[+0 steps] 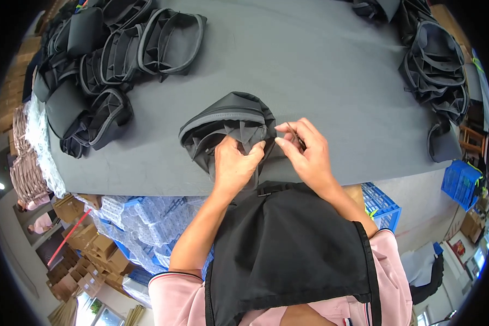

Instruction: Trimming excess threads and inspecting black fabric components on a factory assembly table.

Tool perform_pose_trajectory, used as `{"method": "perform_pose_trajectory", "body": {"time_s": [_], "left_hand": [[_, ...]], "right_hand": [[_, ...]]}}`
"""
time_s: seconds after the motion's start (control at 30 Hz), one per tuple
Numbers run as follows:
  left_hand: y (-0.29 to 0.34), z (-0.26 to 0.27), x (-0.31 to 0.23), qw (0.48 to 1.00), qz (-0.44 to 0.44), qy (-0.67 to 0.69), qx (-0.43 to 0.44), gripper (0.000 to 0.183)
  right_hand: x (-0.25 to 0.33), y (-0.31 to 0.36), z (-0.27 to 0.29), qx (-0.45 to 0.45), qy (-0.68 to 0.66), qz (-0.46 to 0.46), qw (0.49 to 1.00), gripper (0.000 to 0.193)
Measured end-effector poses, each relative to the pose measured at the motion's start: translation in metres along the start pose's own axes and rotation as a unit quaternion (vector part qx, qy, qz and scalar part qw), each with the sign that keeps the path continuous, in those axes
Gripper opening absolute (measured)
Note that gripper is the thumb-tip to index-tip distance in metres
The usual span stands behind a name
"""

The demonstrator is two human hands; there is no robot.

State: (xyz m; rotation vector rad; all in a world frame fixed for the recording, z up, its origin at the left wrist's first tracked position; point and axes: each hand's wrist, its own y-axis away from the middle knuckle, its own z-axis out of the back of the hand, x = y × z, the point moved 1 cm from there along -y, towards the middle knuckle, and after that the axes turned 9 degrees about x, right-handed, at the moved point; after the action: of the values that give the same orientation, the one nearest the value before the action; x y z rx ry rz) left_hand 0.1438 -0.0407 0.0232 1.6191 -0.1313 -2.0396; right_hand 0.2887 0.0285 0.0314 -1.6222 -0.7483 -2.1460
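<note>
A black fabric pouch [231, 103] with a grey zip edge lies on the grey table in front of me, its mouth toward me. My left hand [236, 163] is closed on the pouch's lining at the opening, fingers partly hidden inside. Close beside the pouch's right edge, my right hand [309, 157] has thumb and forefinger brought near each other. A small dark pointed tool [298, 135] lies in its curled fingers; its exact kind is hard to make out. Whether the right fingertips also pinch a thread is too small to tell.
Similar black pouches [171, 43] are heaped at the table's far left, and another stack of pouches [434, 60] stands along the right edge. Blue crates [383, 204] and plastic-wrapped goods [146, 223] stand below the near edge. Cardboard boxes [95, 244] fill the lower left.
</note>
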Motion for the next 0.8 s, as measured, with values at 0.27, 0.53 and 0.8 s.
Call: {"method": "perform_pose_trajectory", "body": {"time_s": [0.27, 0.53, 0.8], "left_hand": [[-0.004, -0.015, -0.004, 1.000, -0.016, 0.003, -0.021, 0.021], [-0.017, -0.013, -0.004, 0.999, -0.017, 0.031, -0.002, 0.028], [-0.015, -0.018, 0.007, 0.992, -0.020, 0.126, -0.002, 0.029]], "right_hand": [[-0.002, -0.029, -0.013, -0.031, 0.086, 0.053, 0.994, 0.013], [-0.015, -0.018, -0.004, -0.038, -0.078, 0.045, 0.995, 0.013], [-0.024, 0.006, 0.019, 0.044, -0.144, -0.043, 0.988, 0.013]]}}
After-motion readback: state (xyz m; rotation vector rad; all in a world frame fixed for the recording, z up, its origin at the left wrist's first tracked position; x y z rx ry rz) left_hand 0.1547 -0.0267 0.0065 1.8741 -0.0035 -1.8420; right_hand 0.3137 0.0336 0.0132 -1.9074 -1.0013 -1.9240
